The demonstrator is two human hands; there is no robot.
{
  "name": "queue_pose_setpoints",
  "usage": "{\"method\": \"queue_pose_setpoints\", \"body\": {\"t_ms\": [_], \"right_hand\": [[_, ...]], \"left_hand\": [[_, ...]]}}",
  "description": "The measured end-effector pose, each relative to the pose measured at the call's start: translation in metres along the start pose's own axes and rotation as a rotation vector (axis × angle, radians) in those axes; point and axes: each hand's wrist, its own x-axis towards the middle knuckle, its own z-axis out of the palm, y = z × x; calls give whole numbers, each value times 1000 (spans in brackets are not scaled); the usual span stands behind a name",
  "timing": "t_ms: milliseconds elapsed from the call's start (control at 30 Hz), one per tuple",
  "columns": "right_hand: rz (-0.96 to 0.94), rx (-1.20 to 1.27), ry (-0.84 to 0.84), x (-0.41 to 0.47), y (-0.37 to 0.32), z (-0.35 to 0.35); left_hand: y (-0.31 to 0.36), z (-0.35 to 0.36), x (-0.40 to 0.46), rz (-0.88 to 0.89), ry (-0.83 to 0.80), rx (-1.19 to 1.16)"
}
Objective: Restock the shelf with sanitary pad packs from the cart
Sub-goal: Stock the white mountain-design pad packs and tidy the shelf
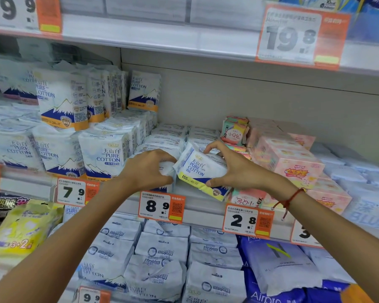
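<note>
Forearms come up from the bottom corners and meet at the front edge of the middle shelf. Right hand, red string on the wrist, grips a white Pure Cotton 155 pack: thumb under the yellow bottom edge, fingers curled over the top. Pack is tilted, its lower corner hanging past the shelf lip above the 8.9 price tag, so it reads as mid-placement, not seated yet. Left hand is curled on the neighbouring white pack just to the left, probably holding that row back to keep a slot open. Flat stack of the same packs sits behind, toward the back edge. Pink packs sit right of the slot, taller 240 packs left.

Cart is out of frame. Left fingertips are hidden behind the wrapper, so grip depth is unclear. Slot floor under the tilted pack is hidden. Upper shelf tags are blurred; far-right stock is soft and cropped.
</note>
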Motion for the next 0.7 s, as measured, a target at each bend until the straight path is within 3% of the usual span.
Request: {"method": "queue_pose_setpoints", "body": {"t_ms": [167, 433, 567, 700], "right_hand": [[2, -52, -85, 0, 4, -2], [-40, -205, 49, 5, 7, 28], [-76, -338, -11, 5, 12, 35], [-72, -241, -44, 8, 15, 16]], "left_hand": [[1, -6, 1, -33, -46, -25], [0, -5, -10, 4, -227, -168], [3, 2, -10, 81, -137, -120], [5, 4, -5, 111, -44, -11]]}}
